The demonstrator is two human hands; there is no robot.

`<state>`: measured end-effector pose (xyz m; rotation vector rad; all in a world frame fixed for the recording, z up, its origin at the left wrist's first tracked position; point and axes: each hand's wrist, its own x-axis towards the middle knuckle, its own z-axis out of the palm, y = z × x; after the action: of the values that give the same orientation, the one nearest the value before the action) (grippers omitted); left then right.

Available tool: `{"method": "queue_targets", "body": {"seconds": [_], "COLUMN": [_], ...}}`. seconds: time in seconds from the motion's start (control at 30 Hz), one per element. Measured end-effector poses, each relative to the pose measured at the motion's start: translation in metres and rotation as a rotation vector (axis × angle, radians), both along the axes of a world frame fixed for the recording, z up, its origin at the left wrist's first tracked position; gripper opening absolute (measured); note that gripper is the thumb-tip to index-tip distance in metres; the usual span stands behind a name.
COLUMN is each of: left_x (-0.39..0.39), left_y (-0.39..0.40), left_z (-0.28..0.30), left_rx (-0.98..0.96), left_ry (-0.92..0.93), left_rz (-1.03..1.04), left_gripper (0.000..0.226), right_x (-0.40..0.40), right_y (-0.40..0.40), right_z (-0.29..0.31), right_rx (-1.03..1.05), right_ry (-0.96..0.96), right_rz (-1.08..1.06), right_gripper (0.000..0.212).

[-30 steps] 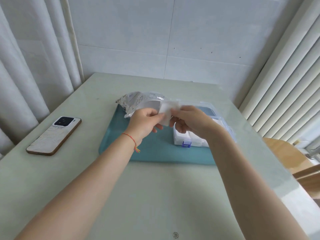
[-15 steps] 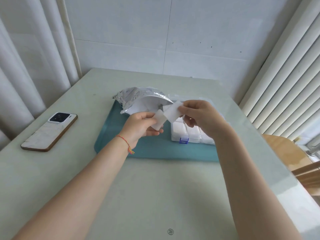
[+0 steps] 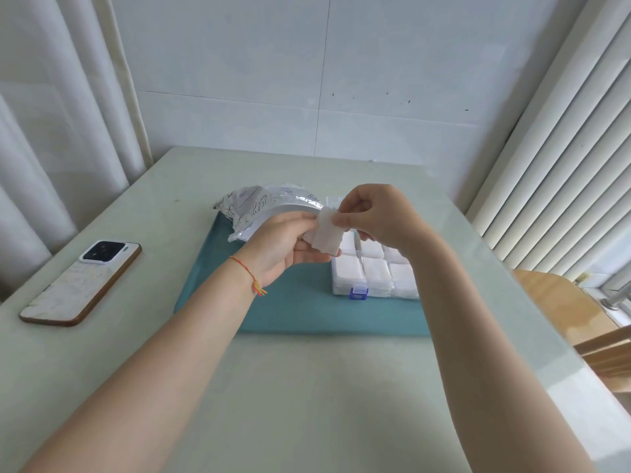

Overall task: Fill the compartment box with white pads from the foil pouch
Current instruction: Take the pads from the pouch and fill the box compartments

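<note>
White pads [image 3: 327, 235], a small bunch of them, sit pinched between both hands above the teal mat [image 3: 307, 302]. On the left hand [image 3: 283, 244] the fingers curl under the bunch and grip its lower left edge; on the right hand [image 3: 372, 213] thumb and forefinger nip its upper right corner. How many pads are in the bunch cannot be told.

Just beside them, under the right wrist, the clear compartment box [image 3: 372, 271] lies open on the mat with its blue latch [image 3: 358, 292] facing the person. Every compartment in view already holds white pads, and the near row looks full to the rim. The far compartments are hidden behind the right hand, so whether any space is left there cannot be seen.

Behind the left hand the foil pouch [image 3: 263, 209] lies crumpled and open on the mat's far left corner. A phone [image 3: 82, 283] rests well apart on the counter [image 3: 307, 404].

Filling looks mostly done; placing this bunch remains.
</note>
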<state>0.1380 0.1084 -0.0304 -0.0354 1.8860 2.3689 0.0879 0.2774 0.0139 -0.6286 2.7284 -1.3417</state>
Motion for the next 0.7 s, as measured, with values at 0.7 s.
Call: {"method": "queue_targets", "body": {"seconds": [0.7], "left_x": [-0.008], "left_y": [-0.001], "left_z": [0.001], "left_rx": [0.17], "left_ry": [-0.071], "left_rz": [-0.074], "left_gripper": [0.033], "right_x": [-0.008], "right_y": [0.005], "right_z": [-0.005], "right_rx": [-0.076], "right_ry": [-0.182], "right_rz": [-0.023], "right_gripper": [0.016]}}
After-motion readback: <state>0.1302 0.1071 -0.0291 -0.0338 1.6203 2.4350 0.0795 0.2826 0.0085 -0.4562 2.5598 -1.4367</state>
